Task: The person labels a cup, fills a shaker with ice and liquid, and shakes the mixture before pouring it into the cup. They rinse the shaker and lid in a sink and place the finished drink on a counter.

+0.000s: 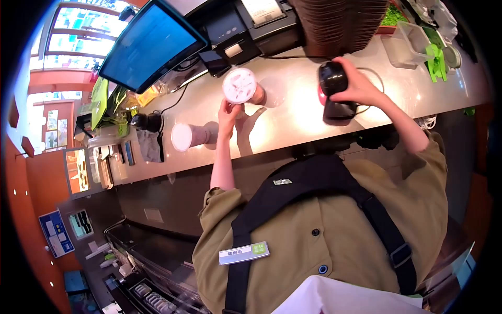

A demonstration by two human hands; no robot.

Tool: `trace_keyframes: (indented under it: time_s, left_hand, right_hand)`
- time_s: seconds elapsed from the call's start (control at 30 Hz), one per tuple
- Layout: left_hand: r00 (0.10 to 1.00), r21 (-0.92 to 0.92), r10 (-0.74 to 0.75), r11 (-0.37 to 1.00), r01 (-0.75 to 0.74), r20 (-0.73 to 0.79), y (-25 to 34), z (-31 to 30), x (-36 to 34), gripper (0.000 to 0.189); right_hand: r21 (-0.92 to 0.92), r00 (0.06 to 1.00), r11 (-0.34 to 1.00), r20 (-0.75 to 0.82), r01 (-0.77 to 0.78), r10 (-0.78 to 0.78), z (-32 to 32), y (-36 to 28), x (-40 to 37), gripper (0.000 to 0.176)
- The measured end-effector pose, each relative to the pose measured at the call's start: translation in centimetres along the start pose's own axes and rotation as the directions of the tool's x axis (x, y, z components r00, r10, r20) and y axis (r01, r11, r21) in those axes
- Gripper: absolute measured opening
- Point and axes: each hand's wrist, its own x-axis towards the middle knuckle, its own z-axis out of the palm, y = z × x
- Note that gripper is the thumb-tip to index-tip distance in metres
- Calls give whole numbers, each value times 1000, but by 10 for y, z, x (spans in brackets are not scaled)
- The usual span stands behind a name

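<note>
My left hand (228, 116) is closed around the side of a cup with a pale pink, patterned top (240, 85), which stands at the middle of the steel counter (293, 125). On the right, my right hand (357, 83) grips the black rounded head of a device (333, 78), thumb on one side and fingers over the far side. Its black base (340, 111) lies just below, and a bit of red shows at its left edge. A second cup with a pale pink top (183, 137) stands to the left of my left hand, untouched.
At the back are a monitor (151, 44), a black printer (222, 31) with paper and a tall brown stack (337, 23). Clear containers (408, 44) and a green item (435, 63) lie at the right. A black device (148, 122) and a grey cloth (150, 145) are left. Cables cross the counter.
</note>
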Motion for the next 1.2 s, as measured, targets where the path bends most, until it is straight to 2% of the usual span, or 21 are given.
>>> trace_keyframes:
  time_s: [0.03, 0.1, 0.17, 0.2, 0.23, 0.3, 0.33, 0.37, 0.43, 0.5, 0.53, 0.63, 0.67, 0.77, 0.83, 0.9, 1.0, 1.1, 1.13, 1.2]
  left_hand:
    - [1000, 14, 20, 1000, -19, -20, -12, -8, -5, 44]
    - [987, 35, -15, 999, 21, -158, -10, -2, -39, 38]
    - [942, 88, -50, 993, 84, -333, -15, -10, -77, 30]
    - [911, 165, 2, 984, 73, -413, -19, -21, -97, 23]
    - [867, 120, 27, 992, 39, -498, -30, -37, -114, 18]
    - [766, 329, 167, 942, 61, -621, -34, -69, -139, 18]
    - [713, 428, 221, 895, 122, -666, -36, -85, -144, 21]
    - [714, 361, 160, 922, 139, -682, -40, -101, -144, 36]
    - [755, 375, 269, 927, -34, -598, -37, -113, -131, 52]
    - [905, 333, 174, 942, -39, -389, -20, -120, -114, 75]
    - [909, 264, 117, 964, -8, -399, -12, -114, -109, 74]
    - [896, -6, 60, 998, -70, -440, -27, -119, -100, 71]
    - [893, 23, 82, 997, -80, -442, -13, -107, -103, 66]
    - [899, -27, 148, 984, -175, -412, -21, -104, -111, 70]
    - [902, -89, 82, 987, -131, -423, -19, -94, -119, 73]
    - [905, -129, 42, 986, -105, -422, -21, -83, -124, 75]
    - [916, -151, 23, 984, -91, -400, -28, -70, -128, 76]
    - [932, -188, 9, 979, -83, -361, -28, -56, -128, 74]
    - [936, -184, 31, 978, -101, -352, -34, -55, -127, 70]
    - [943, -180, 16, 980, -80, -331, -35, -53, -128, 65]
  right_hand:
    - [126, 993, 990, 106, -70, 57, 21, -3, 16, 85]
    - [227, 958, 950, 237, -215, 160, 62, -9, 46, 86]
    - [276, 949, 924, 243, -265, 200, 98, -11, 68, 87]
    - [265, 929, 910, 277, -318, 244, 106, -20, 71, 90]
    - [250, 906, 895, 311, -370, 288, 113, -31, 73, 94]
    - [246, 862, 852, 351, -462, 366, 120, -50, 69, 93]
    - [308, 882, 846, 332, -436, 334, 128, -49, 66, 92]
    - [351, 904, 851, 319, -391, 284, 135, -48, 63, 91]
    - [357, 906, 871, 375, -337, 197, 150, -57, 55, 92]
    - [383, 904, 889, 422, -251, 74, 173, -77, 51, 92]
    - [373, 902, 898, 429, -232, 55, 185, -87, 54, 92]
    - [370, 912, 911, 410, -180, 13, 225, -98, 65, 92]
    - [376, 913, 909, 408, -180, 12, 232, -102, 69, 93]
    - [383, 900, 887, 429, -257, 75, 241, -113, 72, 93]
    - [371, 892, 878, 435, -302, 124, 241, -115, 72, 92]
    - [421, 910, 851, 389, -313, 142, 244, -112, 68, 82]
    - [529, 903, 806, 430, -264, 13, 239, -112, 66, 66]
    - [417, 809, 767, 545, -488, 219, 220, -134, 52, 53]
    - [459, 831, 738, 499, -495, 247, 224, -136, 47, 52]
    - [489, 812, 698, 536, -524, 234, 219, -139, 44, 50]
